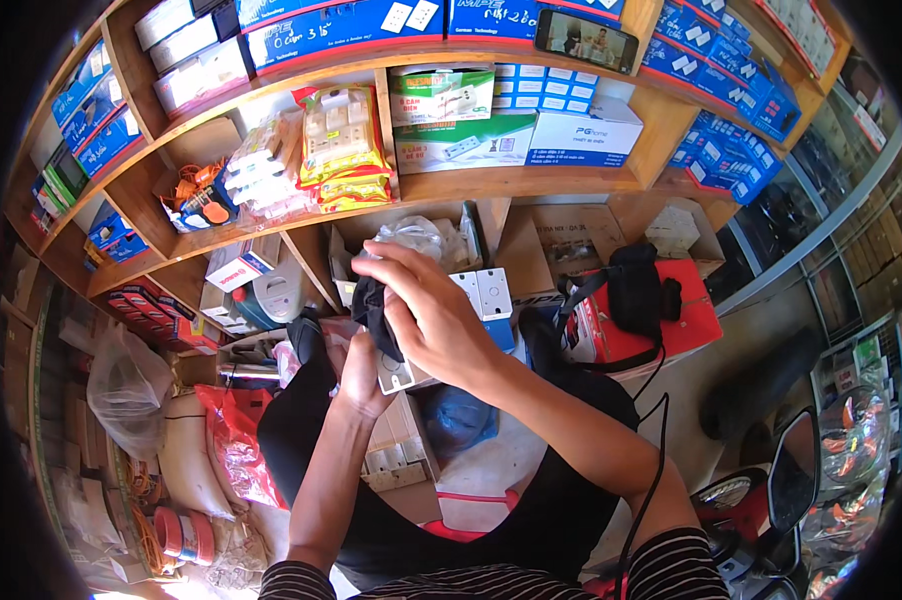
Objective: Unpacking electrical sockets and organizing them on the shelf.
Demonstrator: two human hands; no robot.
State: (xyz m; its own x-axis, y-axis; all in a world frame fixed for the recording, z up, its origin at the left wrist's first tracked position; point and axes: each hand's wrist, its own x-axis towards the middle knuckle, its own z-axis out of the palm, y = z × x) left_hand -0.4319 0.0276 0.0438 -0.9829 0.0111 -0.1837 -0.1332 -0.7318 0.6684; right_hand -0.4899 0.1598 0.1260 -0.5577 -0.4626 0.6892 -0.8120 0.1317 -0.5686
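My left hand (362, 379) grips a white plastic electrical mounting box (396, 377), whose lower end shows below a black cloth (372, 311). Over the cloth lies my right hand (421, 315), fingers stretched up and to the left, touching it; whether those fingers pinch the cloth is hidden. More white mounting boxes (484, 292) stand on a blue carton just beyond my right hand. Beneath my forearms, an open cardboard box (395, 476) holds several white pieces.
Wooden shelves (451, 180) with blue cartons and bagged sockets rise ahead. A phone (586, 39) leans on the upper shelf. At right a black bag (634, 289) rests on a red box (691, 315), its black cable hanging by my right arm. A red plastic bag (237, 435) lies at left.
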